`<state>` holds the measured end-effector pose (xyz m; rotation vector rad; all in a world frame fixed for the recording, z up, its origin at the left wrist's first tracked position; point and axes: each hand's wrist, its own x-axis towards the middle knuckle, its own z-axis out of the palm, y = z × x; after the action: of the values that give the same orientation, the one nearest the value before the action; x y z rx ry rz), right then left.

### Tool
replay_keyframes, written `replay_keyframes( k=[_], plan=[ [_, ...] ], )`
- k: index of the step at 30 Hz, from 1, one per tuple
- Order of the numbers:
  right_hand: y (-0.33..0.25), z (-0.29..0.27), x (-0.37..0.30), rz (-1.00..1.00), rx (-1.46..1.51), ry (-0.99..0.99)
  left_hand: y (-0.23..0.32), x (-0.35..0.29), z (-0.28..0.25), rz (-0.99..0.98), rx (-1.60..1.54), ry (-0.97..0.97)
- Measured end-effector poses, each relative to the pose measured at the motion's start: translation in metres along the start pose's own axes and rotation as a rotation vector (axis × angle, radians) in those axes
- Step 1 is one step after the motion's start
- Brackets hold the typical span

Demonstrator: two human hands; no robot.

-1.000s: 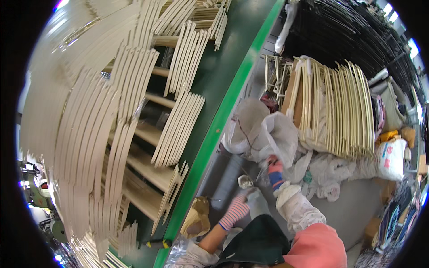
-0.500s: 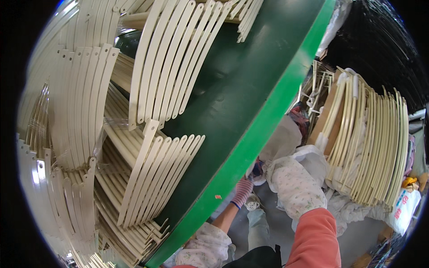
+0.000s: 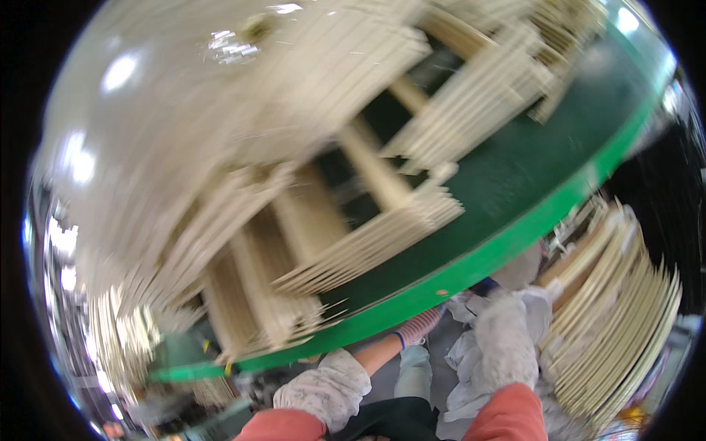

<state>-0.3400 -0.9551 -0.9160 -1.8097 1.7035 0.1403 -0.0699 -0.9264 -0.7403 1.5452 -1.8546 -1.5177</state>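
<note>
My left hand [image 3: 421, 325], in a red-and-white striped glove, reaches down just under the green edge of the table. Motion smears it and its fingers cannot be made out. A floral sleeve cover [image 3: 507, 342] wraps my right forearm, which reaches forward beside the table edge. My right hand is hidden past that cover, so what it holds, if anything, does not show. Close to where both arms point are a dark blue patch [image 3: 485, 287] and a pale greyish thing [image 3: 518, 268], both too blurred to name.
Bundles of cream slatted metal frames [image 3: 382, 242] lie stacked on the dark green table [image 3: 507, 173], whose bright green edge [image 3: 441, 288] runs across in front of me. To the right stands a stack of cream curved tubes [image 3: 618, 331]. Whitish plastic sheeting [image 3: 467, 364] lies by my right arm.
My view has swung, so the table edge runs flatter and the frames appear higher and further right. Both arms stay reaching down by the table edge; more of my left sleeve shows.
</note>
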Motion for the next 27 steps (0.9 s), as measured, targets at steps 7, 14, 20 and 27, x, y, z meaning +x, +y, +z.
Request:
replay_keyframes(
  k=[7,14,20,27],
  plan=[
    [-0.028,-0.118,-0.116,0.386,0.372,0.32,0.095,-0.157,-0.114,0.139,-0.016,-0.302],
    [-0.34,-0.181,-0.18,-0.287,0.387,1.104,0.091,-0.279,-0.25,0.372,0.067,0.085],
    [-0.644,-0.121,-0.192,-0.924,0.251,0.556,0.061,-0.367,-0.423,0.504,0.257,0.536],
    [-0.773,-0.065,-0.156,-0.535,0.011,0.273,0.019,-0.444,-0.649,0.675,0.192,1.075]
  ],
)
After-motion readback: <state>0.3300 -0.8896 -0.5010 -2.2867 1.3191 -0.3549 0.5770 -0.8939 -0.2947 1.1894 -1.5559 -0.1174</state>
